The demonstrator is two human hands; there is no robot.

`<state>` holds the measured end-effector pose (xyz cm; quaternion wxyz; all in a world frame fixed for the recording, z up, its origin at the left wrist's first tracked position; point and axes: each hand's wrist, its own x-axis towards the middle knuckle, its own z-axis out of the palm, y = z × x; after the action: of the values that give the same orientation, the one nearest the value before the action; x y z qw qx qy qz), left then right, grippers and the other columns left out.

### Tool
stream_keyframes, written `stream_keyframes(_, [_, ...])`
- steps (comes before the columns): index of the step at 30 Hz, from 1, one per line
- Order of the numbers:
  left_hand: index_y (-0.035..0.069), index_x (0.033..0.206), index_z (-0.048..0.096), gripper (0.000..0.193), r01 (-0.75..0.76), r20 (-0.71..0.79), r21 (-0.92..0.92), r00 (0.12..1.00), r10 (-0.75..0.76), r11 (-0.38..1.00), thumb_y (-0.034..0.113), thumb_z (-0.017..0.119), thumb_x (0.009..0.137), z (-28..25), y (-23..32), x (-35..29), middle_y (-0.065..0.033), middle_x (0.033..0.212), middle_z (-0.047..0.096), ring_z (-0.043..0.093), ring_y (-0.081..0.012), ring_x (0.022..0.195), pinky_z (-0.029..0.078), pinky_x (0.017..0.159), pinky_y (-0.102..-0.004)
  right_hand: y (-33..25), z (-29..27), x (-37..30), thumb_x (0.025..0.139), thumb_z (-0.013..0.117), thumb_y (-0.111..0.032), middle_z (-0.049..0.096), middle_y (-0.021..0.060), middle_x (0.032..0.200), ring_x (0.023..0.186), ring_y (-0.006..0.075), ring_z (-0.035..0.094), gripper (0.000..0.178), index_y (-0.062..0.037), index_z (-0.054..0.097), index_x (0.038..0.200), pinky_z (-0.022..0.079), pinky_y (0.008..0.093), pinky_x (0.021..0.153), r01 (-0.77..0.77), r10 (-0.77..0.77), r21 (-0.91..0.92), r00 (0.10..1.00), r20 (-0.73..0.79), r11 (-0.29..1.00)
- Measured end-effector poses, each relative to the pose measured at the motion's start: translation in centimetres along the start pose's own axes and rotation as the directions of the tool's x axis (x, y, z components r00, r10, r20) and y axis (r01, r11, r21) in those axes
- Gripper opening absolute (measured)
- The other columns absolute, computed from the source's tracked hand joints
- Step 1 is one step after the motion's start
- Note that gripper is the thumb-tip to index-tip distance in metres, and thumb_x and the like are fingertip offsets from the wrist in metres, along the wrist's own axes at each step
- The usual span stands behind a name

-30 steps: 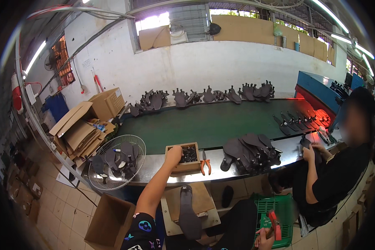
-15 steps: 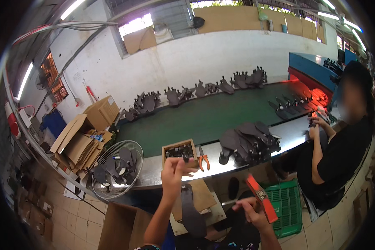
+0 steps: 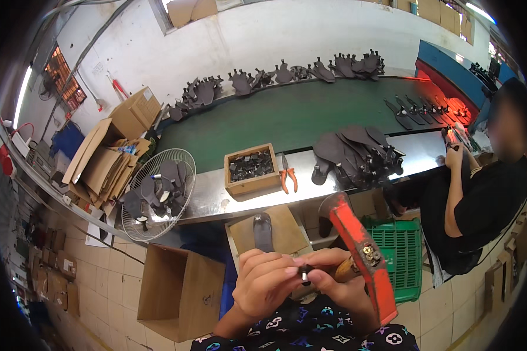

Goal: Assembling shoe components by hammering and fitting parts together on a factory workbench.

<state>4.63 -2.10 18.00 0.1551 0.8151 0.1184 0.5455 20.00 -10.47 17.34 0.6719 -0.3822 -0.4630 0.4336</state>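
In front of my chest, my left hand point(image 3: 266, 278) pinches a small black piece point(image 3: 305, 274) with a pale, shiny face. My right hand point(image 3: 341, 284) meets it there, thumb and fingertips at the same piece. The right hand also keeps hold of a hammer point(image 3: 364, 253) with a red head and a wooden handle, its head tilted out to the right. Just beyond my hands, a dark shoe sole point(image 3: 263, 233) lies on a tan board point(image 3: 288, 225), its near end hidden by my left hand.
A wooden box point(image 3: 253, 186) of small black parts and orange-handled pliers point(image 3: 288, 180) sit on the metal bench edge. Dark soles point(image 3: 348, 153) are piled right of them. A fan guard point(image 3: 188, 196) holds more soles. Beside a green crate point(image 3: 401, 240) sits a co-worker point(image 3: 480, 193).
My left hand has come down from the wooden box, and both hands have drawn together around the small black piece. The hammer has come nearer, and the view has tilted downward.
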Motion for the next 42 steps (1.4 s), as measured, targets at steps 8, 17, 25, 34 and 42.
stream_keyframes(8, [0.001,0.107,0.071,0.035,0.296,0.062,-0.340,0.954,-0.293,0.893,0.001,0.082,0.074,0.4,-0.2,-1.4,-0.0103,0.095,0.069,0.064,-0.0206,0.082,0.051,0.067,-0.0286,1.4,-0.2,-0.1,0.088,0.072,-0.008,0.064,0.0099,0.083,0.053,0.0086,0.055,0.018,0.0025,0.064,0.101,0.043,0.0210,0.047,-0.125,0.122,0.109,0.992,0.033,0.986])
stream_keyframes(17, [0.006,0.115,0.071,0.038,0.369,0.140,-0.074,0.924,-0.357,0.926,0.000,0.077,0.077,0.0,-0.6,-1.9,-0.0102,0.111,0.063,0.061,-0.0263,0.096,0.051,0.078,-0.0341,2.7,-0.6,0.2,0.089,0.070,-0.010,0.057,0.0048,0.072,0.052,0.0079,0.052,0.013,0.0002,0.062,0.087,0.041,0.0215,0.045,-0.219,0.220,0.075,0.975,-0.005,0.973])
stream_keyframes(25, [0.006,0.106,0.072,0.037,0.428,0.140,-0.141,0.901,-0.410,0.893,0.013,0.085,0.072,0.1,-1.9,-2.7,-0.0111,0.109,0.062,0.063,-0.0245,0.090,0.052,0.078,-0.0339,3.8,-0.4,1.3,0.088,0.075,-0.019,0.062,0.0083,0.089,0.052,0.0071,0.052,0.027,0.0010,0.062,0.102,0.040,0.0199,0.044,-0.082,0.082,0.018,0.997,0.001,0.996])
stream_keyframes(34, [0.004,0.099,0.070,0.042,0.428,0.059,-0.059,0.903,-0.425,0.902,0.019,0.090,0.066,0.0,-3.9,-5.8,-0.0122,0.117,0.058,0.058,-0.0243,0.105,0.049,0.089,-0.0336,5.0,-0.1,1.8,0.090,0.071,-0.010,0.068,0.0108,0.101,0.050,0.0056,0.052,0.021,0.0019,0.063,0.105,0.040,0.0195,0.043,-0.333,0.330,0.092,0.943,0.045,0.938])
stream_keyframes(42, [0.006,0.129,0.059,0.057,0.625,0.078,0.163,0.763,-0.641,0.764,0.026,0.080,0.080,0.5,-17.0,-9.4,-0.0200,0.132,0.059,0.054,-0.0376,0.124,0.039,0.108,-0.0426,11.0,-2.0,7.9,0.088,0.074,-0.014,0.069,0.0028,0.091,0.081,0.0078,0.061,0.021,-0.0016,0.070,0.105,0.049,0.0248,0.073,-0.381,0.381,-0.300,0.922,-0.061,0.874])
